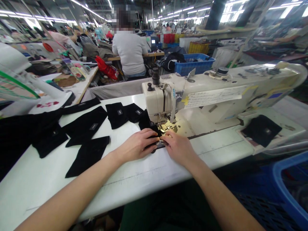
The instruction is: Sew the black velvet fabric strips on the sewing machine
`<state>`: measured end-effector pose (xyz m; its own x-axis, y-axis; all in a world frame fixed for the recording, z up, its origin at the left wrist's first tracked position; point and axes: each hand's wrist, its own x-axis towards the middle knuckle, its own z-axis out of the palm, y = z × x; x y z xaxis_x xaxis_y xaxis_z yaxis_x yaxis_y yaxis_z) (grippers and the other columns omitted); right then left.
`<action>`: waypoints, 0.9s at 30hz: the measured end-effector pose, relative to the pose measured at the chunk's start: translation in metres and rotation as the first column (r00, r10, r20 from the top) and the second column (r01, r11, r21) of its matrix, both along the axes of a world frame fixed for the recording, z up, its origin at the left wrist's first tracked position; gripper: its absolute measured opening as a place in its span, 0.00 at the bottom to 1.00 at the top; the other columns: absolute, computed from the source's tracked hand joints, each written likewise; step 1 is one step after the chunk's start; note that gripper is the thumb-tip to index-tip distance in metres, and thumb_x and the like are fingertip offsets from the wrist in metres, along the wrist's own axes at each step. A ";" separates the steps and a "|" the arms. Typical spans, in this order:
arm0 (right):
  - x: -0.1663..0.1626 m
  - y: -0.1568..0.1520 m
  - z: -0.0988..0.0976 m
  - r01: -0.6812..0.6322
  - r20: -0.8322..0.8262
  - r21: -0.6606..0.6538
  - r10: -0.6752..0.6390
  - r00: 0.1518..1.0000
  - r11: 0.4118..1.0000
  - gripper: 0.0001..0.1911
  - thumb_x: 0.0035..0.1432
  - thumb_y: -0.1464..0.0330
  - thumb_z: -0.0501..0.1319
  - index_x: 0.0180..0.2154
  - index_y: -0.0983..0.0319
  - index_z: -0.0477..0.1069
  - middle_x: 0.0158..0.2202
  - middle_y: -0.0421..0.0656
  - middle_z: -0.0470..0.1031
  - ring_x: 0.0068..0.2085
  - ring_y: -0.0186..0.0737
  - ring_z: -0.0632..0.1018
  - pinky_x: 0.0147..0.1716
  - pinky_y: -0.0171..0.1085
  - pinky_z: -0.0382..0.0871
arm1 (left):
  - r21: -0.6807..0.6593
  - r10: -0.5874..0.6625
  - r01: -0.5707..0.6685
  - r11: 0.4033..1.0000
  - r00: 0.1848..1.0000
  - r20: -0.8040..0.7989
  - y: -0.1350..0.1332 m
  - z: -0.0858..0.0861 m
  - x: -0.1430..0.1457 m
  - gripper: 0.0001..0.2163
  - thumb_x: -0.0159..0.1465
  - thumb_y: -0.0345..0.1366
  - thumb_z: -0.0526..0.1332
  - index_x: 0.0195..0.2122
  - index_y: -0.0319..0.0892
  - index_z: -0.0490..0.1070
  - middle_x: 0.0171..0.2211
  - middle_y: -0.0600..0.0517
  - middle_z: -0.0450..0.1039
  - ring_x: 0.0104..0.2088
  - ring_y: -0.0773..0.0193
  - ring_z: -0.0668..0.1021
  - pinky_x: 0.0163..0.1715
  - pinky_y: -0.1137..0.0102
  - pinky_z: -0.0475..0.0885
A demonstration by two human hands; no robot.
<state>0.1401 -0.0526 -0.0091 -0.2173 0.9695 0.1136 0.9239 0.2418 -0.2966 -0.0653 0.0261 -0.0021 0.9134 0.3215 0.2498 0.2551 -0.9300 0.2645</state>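
A small piece of black fabric (145,121) lies at the needle area of a cream sewing machine (155,102), partly covered by my fingers. My left hand (139,145) rests on its near part, fingers stretched out and slightly apart. Close to the lit presser foot (166,127), my right hand (179,148) pinches the fabric's edge between thumb and fingers. The fingertips of both hands nearly meet in front of the foot. How much fabric lies beneath them is hidden.
Several black pieces with small labels, such as this one (83,126), lie on the white table (134,179) to the left. Another black piece (262,130) sits at the right. A blue basket (279,179) stands low right. A fan (21,77) is at left; a person (130,51) sits ahead.
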 end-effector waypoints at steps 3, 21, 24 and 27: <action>-0.001 0.003 0.002 0.010 0.006 -0.003 -0.010 1.000 1.000 0.14 0.68 0.71 0.54 0.48 0.58 0.76 0.46 0.44 0.75 0.41 0.39 0.77 0.34 0.34 0.66 | 0.010 0.001 -0.001 1.000 1.000 0.016 0.007 -0.002 0.000 0.13 0.70 0.37 0.56 0.50 0.39 0.75 0.49 0.42 0.74 0.50 0.54 0.75 0.49 0.57 0.75; 0.002 -0.001 -0.002 0.035 0.001 0.002 -0.035 0.999 0.999 0.14 0.67 0.72 0.54 0.50 0.57 0.75 0.49 0.44 0.74 0.43 0.39 0.77 0.37 0.35 0.69 | 0.044 0.041 -0.042 0.998 0.999 0.020 0.039 -0.001 0.002 0.14 0.69 0.37 0.57 0.51 0.40 0.76 0.48 0.42 0.75 0.47 0.55 0.76 0.50 0.58 0.75; 0.003 -0.005 -0.003 0.040 0.004 0.007 -0.040 0.999 0.999 0.15 0.66 0.73 0.55 0.49 0.58 0.75 0.48 0.44 0.74 0.42 0.39 0.78 0.35 0.34 0.69 | 0.038 0.049 -0.051 0.998 0.998 0.031 0.039 -0.002 0.002 0.14 0.69 0.38 0.57 0.51 0.39 0.76 0.49 0.42 0.75 0.48 0.55 0.76 0.50 0.57 0.74; 0.004 -0.013 -0.007 0.056 0.010 0.009 -0.056 0.998 0.998 0.16 0.64 0.74 0.56 0.51 0.57 0.74 0.49 0.45 0.74 0.41 0.39 0.78 0.34 0.34 0.69 | 0.036 0.061 -0.063 0.997 0.997 0.043 0.038 -0.004 0.002 0.14 0.69 0.38 0.57 0.51 0.39 0.76 0.49 0.41 0.75 0.49 0.54 0.75 0.51 0.56 0.74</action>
